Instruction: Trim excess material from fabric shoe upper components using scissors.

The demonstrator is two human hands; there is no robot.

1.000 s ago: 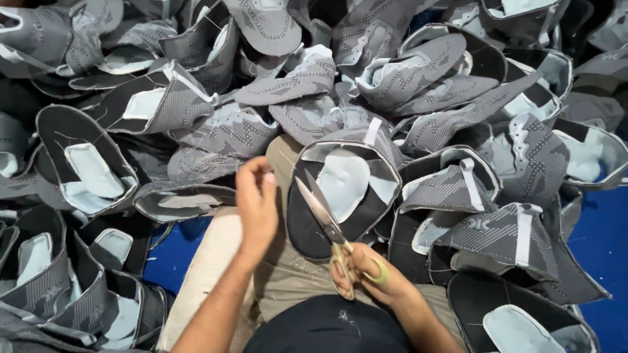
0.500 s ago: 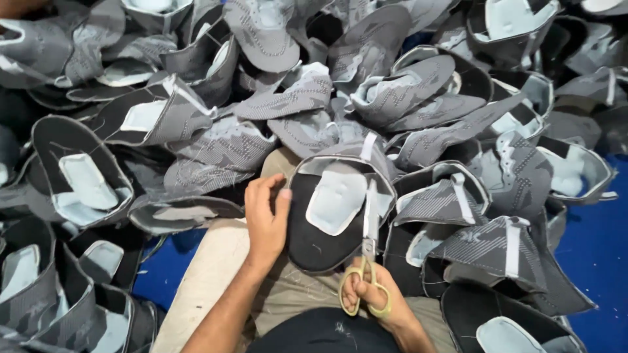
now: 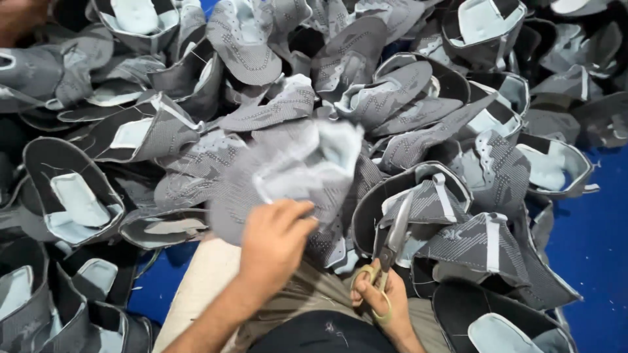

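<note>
The left hand pinches a grey knit shoe upper by its edge, lifted above the lap amid the pile. It looks light and floppy, best held at the stitched rim. The right hand has its grip closed through the handles of scissors

A deep blue floor covering, smooth and flat, shows along the right side and again in a small patch at the lower left. Nearly all of it is buried under a sprawling heap of grey knitted shoe uppers with pale blue linings and black edges, which fills the view from edge to edge. A pale beige flat board slants out from under the heap at the bottom. The light is even and fairly bright. No walls or windows show.
</note>
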